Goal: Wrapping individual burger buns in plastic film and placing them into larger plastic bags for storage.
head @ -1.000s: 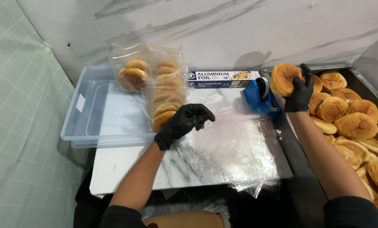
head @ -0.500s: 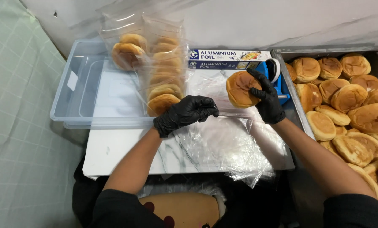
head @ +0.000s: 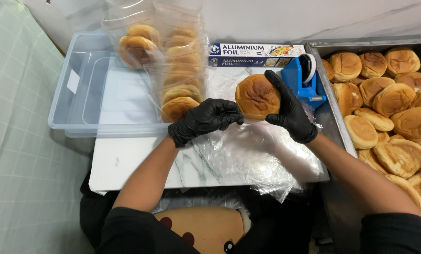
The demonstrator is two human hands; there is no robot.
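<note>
My gloved right hand (head: pixel 289 113) cups the round golden bun (head: pixel 257 97), fingers spread; my left hand (head: pixel 204 120), just left of it, pinches the clear plastic bag (head: pixel 248 150).

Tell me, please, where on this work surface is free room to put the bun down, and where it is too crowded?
Free patch: the marble board at its left front corner, between the clear tub and the plastic bags. Inside the tub, the left half looks bare too. Crowded: the tray full of buns, and the strip behind the right hand with tape dispenser and foil box.

Bright even overhead light, soft shadows, glare on clear plastic bags (head: pixel 262 155), sharp focus, slight edge distortion
</note>
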